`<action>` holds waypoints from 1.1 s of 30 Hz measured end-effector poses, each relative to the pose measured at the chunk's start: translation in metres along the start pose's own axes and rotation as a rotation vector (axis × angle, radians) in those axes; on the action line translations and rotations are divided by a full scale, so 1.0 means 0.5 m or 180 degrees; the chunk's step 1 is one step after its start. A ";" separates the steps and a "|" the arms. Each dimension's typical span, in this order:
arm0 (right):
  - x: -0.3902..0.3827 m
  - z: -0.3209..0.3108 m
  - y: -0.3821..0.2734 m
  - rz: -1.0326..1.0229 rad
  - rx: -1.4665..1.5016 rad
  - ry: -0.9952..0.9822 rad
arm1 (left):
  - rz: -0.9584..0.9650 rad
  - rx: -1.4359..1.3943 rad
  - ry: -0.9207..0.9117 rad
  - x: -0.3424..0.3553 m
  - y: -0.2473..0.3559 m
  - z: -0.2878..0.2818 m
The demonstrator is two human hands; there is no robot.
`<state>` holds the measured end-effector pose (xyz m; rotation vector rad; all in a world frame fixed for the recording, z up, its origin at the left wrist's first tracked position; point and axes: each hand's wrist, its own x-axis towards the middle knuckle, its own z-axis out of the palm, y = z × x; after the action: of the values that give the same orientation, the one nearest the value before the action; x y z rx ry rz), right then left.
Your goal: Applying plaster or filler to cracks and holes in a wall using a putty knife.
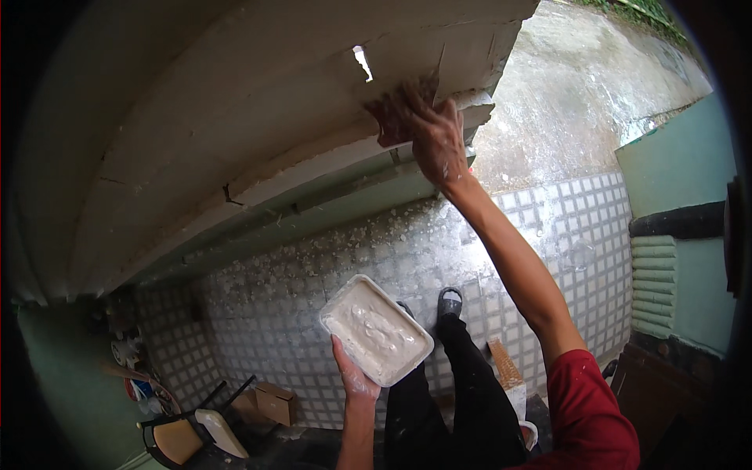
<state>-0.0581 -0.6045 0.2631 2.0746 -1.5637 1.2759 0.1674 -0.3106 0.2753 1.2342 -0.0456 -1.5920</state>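
Note:
My left hand (355, 373) grips the near-left edge of a shallow white rectangular tray (412, 363), with the thumb along its rim. Pale, wet-looking plaster (376, 329) with a lumpy surface fills it. Stretched up and away, my right hand (435, 135) presses a dark reddish flat spreader (388, 119) against the pale overhead surface (274, 86). Its fingers lie over the tool, hiding part of it. Both hands carry whitish smears. A narrow bright slot (362, 63) opens in that surface just left of the spreader.
Below, the tiled floor (564, 235) is splattered with white spots. A chair (176, 440) and a cardboard box (276, 403) stand at the lower left. A bent wire (229, 194) sticks out from the ledge. Near my right foot stands a piece of wood (505, 364). Wet concrete (580, 86) lies beyond.

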 end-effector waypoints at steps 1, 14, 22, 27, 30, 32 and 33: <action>-0.016 -0.004 -0.019 0.0221 -0.0012 -0.0316 | 0.0025 -0.0019 -0.0068 -0.002 0.003 -0.005; -0.011 -0.010 -0.005 0.0567 -0.0063 -0.0114 | 0.0101 0.0023 0.0106 -0.011 0.009 -0.001; -0.026 -0.105 -0.014 0.1364 0.1375 0.0001 | 0.0118 0.0118 0.0147 -0.015 0.017 0.005; 0.010 -0.071 0.038 0.2011 0.1126 0.0832 | 0.0129 0.0084 0.0048 -0.016 0.015 0.007; 0.001 -0.003 -0.014 0.1627 0.0945 0.0607 | 0.0102 0.0061 0.0075 -0.014 0.011 0.002; -0.011 0.027 -0.066 0.1287 0.0819 0.0635 | 0.0071 0.0046 0.0100 -0.012 0.015 -0.004; -0.017 0.030 -0.082 0.0932 0.0685 0.0661 | 0.0051 0.0066 0.0117 -0.011 0.015 -0.003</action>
<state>-0.0156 -0.5923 0.2600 1.7995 -1.7454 1.7702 0.1732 -0.3090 0.2827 1.2760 -0.0487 -1.5581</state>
